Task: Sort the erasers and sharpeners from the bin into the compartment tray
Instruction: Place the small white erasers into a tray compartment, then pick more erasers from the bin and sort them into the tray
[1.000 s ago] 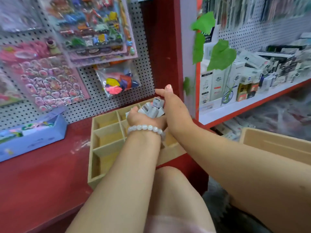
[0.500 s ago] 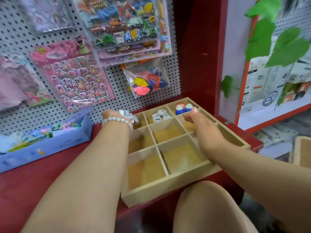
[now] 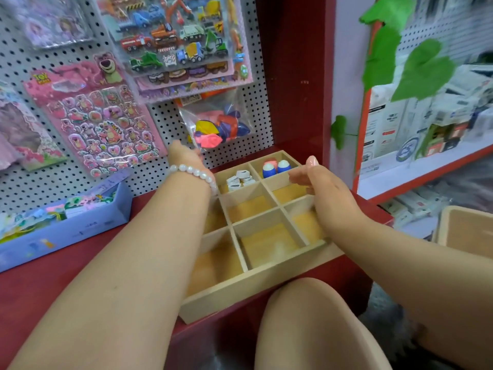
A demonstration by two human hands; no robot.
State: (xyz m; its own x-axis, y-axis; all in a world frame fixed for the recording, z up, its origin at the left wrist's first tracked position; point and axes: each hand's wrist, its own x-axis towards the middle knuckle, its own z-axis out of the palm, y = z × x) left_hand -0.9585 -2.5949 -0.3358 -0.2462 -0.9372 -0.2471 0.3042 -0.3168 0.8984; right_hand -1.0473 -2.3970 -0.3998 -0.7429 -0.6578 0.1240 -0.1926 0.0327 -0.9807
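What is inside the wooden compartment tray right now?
The tray holds white pieces in the back middle cell and blue egg-shaped pieces back right. The others visible look empty; the left arm covers the left column.

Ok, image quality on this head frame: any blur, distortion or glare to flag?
Head view: wide-angle bending at the edges; right-hand shelf boxes and green leaves smeared by motion blur; compartment tray and white erasers fairly sharp; mild glare on the sticker sheets; lighting even, shadows soft.

A white pearl-bead bracelet (image 3: 194, 172) circles the left wrist; both forearms are bare, without sleeves.
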